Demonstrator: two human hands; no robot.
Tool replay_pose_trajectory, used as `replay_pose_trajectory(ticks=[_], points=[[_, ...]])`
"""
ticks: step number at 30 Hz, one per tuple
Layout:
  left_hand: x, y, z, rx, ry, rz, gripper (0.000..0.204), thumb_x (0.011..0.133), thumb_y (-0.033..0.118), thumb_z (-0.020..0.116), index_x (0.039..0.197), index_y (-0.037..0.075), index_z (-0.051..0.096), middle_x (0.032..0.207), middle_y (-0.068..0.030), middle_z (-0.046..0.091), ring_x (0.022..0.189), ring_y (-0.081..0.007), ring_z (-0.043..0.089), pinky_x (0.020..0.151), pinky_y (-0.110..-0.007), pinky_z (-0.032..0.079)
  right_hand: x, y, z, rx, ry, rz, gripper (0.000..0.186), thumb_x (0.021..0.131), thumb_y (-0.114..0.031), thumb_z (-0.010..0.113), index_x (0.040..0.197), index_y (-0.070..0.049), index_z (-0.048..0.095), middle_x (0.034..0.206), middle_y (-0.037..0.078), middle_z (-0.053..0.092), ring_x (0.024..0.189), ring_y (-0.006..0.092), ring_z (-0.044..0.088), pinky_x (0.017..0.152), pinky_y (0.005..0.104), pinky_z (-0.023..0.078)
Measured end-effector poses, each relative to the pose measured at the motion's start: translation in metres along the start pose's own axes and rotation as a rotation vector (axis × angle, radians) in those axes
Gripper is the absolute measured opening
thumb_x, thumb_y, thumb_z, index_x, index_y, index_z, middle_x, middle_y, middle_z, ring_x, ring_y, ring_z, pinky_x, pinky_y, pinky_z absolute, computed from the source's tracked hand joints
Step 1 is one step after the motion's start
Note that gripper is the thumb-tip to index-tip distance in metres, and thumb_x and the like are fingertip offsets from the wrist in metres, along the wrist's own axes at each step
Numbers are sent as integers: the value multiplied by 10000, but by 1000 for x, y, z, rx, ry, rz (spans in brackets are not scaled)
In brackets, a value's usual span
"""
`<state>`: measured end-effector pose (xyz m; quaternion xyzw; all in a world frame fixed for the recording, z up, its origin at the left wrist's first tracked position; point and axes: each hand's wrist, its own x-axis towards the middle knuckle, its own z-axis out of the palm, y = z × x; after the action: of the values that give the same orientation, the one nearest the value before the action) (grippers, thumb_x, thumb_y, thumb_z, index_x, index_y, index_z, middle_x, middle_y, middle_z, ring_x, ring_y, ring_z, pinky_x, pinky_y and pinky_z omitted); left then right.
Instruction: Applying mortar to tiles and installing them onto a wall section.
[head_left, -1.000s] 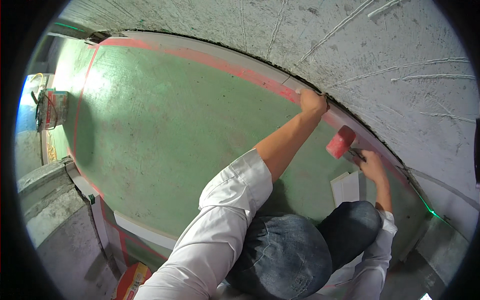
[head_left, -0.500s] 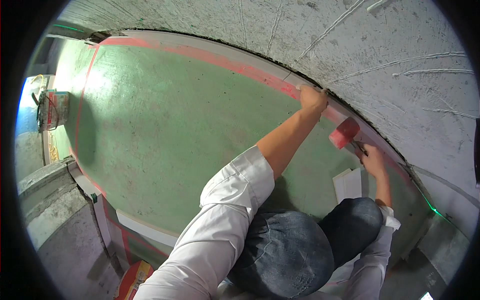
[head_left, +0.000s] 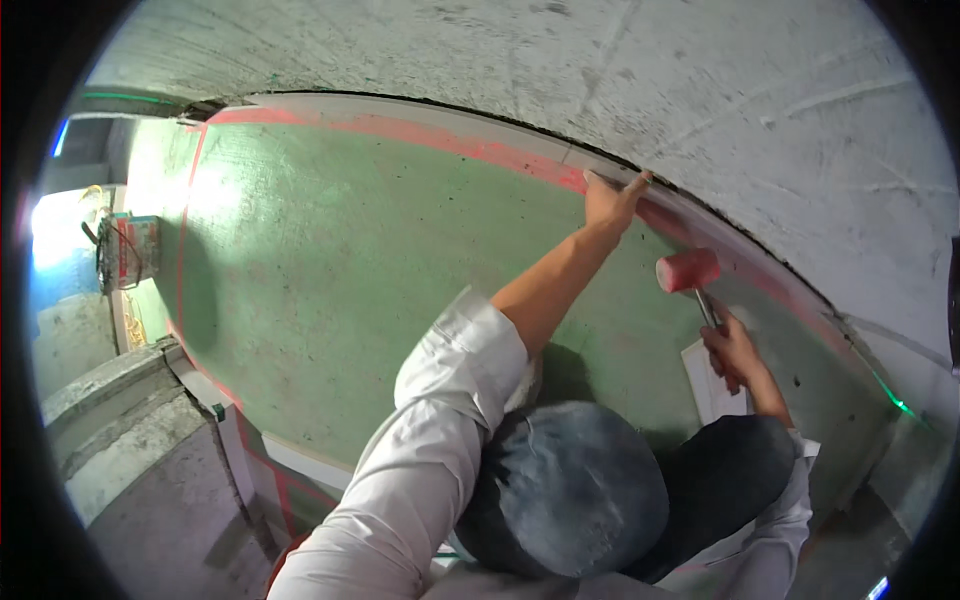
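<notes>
My left hand (head_left: 610,208) reaches forward to the pale skirting tile (head_left: 500,128) at the foot of the wall. Its thumb and a finger are spread along the tile and hold it, just right of a joint between two pieces. In my right hand (head_left: 738,352) is the handle of a rubber mallet, fingers wrapped round it. The mallet's red head (head_left: 688,270) hangs over the floor near the skirting, apart from it. Beneath my right hand lies a white tile piece (head_left: 712,385), partly hidden by my hand and knee.
A rough grey wall (head_left: 700,80) rises along the far side. Red bands edge the green floor (head_left: 380,250). A bucket (head_left: 133,250) stands at the far left, near a curved concrete ledge (head_left: 105,400). Another white strip (head_left: 305,462) lies at lower left. A green light line (head_left: 885,390) crosses the right.
The view has shifted slightly. The mallet's head has turned more level, and my right hand sits lower in view. My left hand stays at the skirting tile, thumb and finger wider apart.
</notes>
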<state>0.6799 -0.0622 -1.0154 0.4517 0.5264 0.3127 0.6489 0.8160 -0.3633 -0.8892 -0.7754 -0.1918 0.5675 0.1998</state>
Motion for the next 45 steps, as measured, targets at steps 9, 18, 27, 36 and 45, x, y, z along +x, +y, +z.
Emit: replay_pose_trajectory(ticks=[9, 18, 27, 36, 45], points=[[5, 1, -16, 27, -385, -385, 710, 1045, 386, 726, 1536, -15, 408, 1307, -205, 691, 1168, -318, 724, 1011, -436, 623, 16, 54, -32, -54, 125, -405, 740, 941, -137, 627, 1655, -138, 435, 929, 153, 708, 772, 253, 668, 739, 415, 539], [-42, 0, 87, -8, -576, -461, 618, 1105, 343, 627, 1501, -80, 415, 1481, -281, 582, 1361, -397, 622, 1165, -495, 547, -73, 154, -63, 488, 474, -133, 740, 966, -108, 594, 1675, -158, 390, 772, 109, 616, 616, 198, 601, 615, 417, 519], [-59, -11, 116, -100, -372, -380, 573, 1157, 280, 494, 1576, -67, 314, 1620, -325, 391, 1494, -426, 475, 1259, -519, 458, -19, 224, -106, 609, 1064, -91, 777, 967, -78, 562, 1693, -149, 292, 906, 300, 707, 816, 501, 694, 780, 572, 540], [-69, -5, 129, -166, -372, -323, 589, 1177, 278, 435, 1573, -129, 280, 1636, -336, 350, 1537, -439, 391, 1291, -488, 433, -10, 220, -129, 777, 994, -166, 875, 942, -35, 553, 1726, -191, 200, 957, 308, 704, 868, 494, 703, 821, 603, 546], [-54, -7, 122, -204, -357, -334, 536, 1164, 258, 471, 1569, -68, 343, 1623, -294, 379, 1504, -446, 433, 1285, -509, 438, -11, 223, -120, 801, 1003, -227, 794, 947, -50, 565, 1688, -138, 292, 971, 329, 701, 874, 505, 704, 830, 599, 554]])
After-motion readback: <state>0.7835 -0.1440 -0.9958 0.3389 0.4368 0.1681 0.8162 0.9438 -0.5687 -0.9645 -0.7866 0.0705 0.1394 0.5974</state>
